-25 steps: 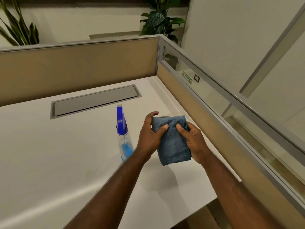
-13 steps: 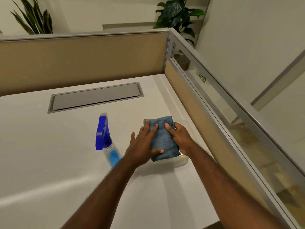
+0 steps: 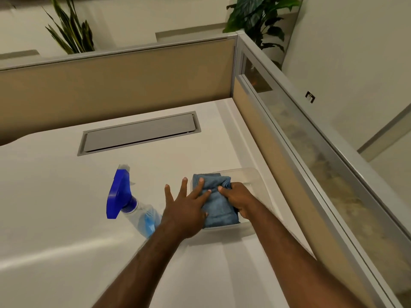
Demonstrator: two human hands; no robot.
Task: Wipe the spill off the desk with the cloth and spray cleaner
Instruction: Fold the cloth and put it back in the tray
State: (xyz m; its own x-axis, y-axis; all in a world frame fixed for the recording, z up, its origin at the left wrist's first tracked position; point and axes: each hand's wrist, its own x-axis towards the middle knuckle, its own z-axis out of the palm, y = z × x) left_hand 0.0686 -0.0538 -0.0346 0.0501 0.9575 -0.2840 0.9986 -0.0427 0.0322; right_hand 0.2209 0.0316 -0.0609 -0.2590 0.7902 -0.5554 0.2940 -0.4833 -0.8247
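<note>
Both hands have come down since a second ago, when they held the blue cloth [image 3: 216, 203] up in the air; now the cloth lies low in a clear tray [image 3: 255, 176] on the white counter [image 3: 55, 207].

Nearest are two bare arms reaching forward. At their ends, the left hand [image 3: 186, 210] lies flat with its fingers [image 3: 201, 185] spread wide open. Two of them press on top of the cloth, and the others stick out past its left edge. It holds nothing. The right hand [image 3: 239, 200] is curled, and its fingers pinch a bunched fold of the cloth.

Just left of the left hand stands the spray bottle [image 3: 133, 203], with a blue top and some blue cleaner inside. No hand touches it.

Farther back is a grey flap [image 3: 140, 132] set into the counter. Behind that are tan walls [image 3: 111, 85], and green plants [image 3: 71, 34] peek over them.

I see no wet mark or mess on the counter. So I think the wiping may be done and the cloth is being put away. But I cannot be sure.
</note>
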